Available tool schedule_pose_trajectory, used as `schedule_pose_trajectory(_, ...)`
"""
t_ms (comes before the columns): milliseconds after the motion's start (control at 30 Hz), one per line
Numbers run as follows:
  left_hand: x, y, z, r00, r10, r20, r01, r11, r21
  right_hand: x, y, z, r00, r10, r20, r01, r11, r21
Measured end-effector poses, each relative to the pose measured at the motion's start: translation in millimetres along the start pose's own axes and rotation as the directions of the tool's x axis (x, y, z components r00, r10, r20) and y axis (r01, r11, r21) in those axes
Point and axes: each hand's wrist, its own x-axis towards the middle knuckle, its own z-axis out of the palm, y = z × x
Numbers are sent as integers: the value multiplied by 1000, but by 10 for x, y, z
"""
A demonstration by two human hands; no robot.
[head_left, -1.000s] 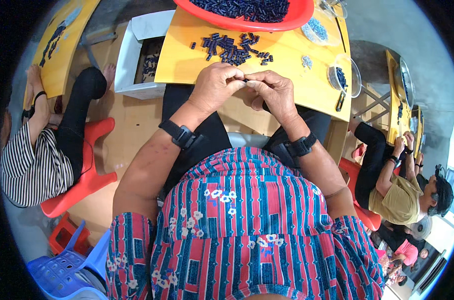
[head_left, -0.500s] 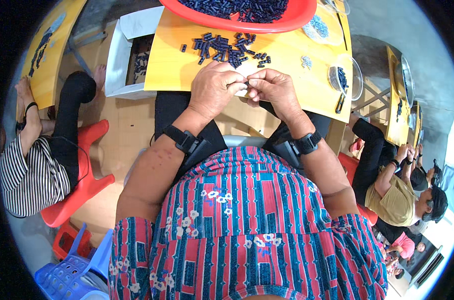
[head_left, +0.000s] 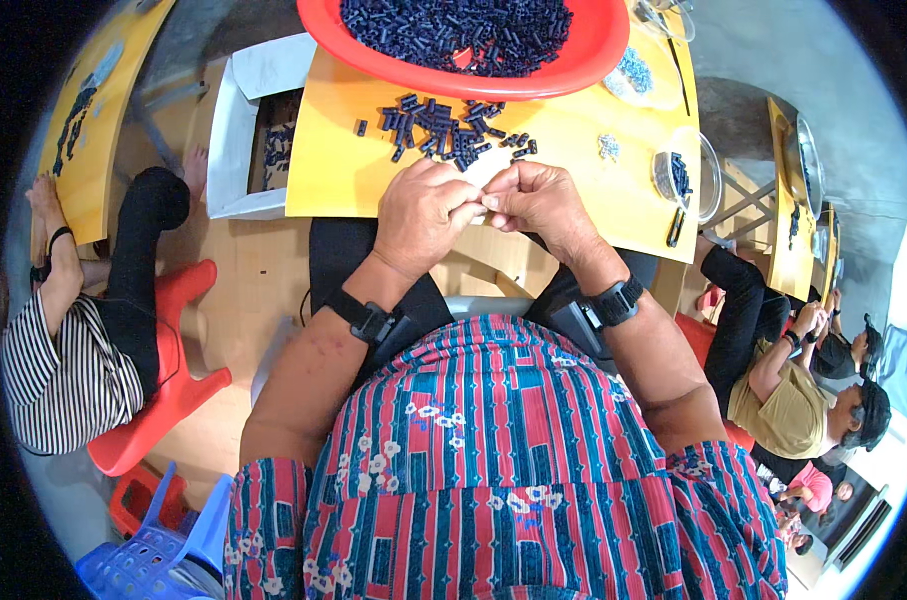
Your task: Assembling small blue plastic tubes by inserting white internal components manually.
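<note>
At the near edge of the yellow table [head_left: 344, 185], my left hand [head_left: 421, 215] and my right hand [head_left: 542, 208] meet, thumbs and forefingers pinched closed. Whatever sits between the fingertips is too small and covered to make out. Just beyond my hands lies a loose pile of small dark plastic pieces [head_left: 442, 128], short ribbed tubes or bars. Behind the pile stands a red basin [head_left: 602, 50] heaped with many more of these dark pieces.
Small pale parts [head_left: 609, 147] lie on the right of the table. A clear tub [head_left: 712, 178] of dark pieces and a dark stick-shaped tool [head_left: 677, 228] are near the right edge; a tub of bluish bits [head_left: 634, 72] is behind. An open white box [head_left: 246, 205] stands left. Other people sit on both sides.
The table, basin and pile now appear lower in the view, so more of the basin shows. My hands stay pinched together; the dark bit glimpsed between the fingertips before is now hidden.
</note>
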Motion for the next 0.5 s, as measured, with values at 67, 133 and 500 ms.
schedule_pose_trajectory(67, -66, 46, 23, 1000, 10, 3, -10, 1000, 5, -81, -5, -12, 998, 56, 22, -55, 998, -16)
schedule_pose_trajectory(133, -128, 88, 18, 1000, 2, 11, -2, 1000, 26, -130, 19, 8, 998, 56, 33, -55, 998, -19)
schedule_pose_trajectory(500, -246, 317, -140, 1000, -12, -15, 13, 999, 45, -339, -58, 158, 996, 57, 71, -53, 997, -62)
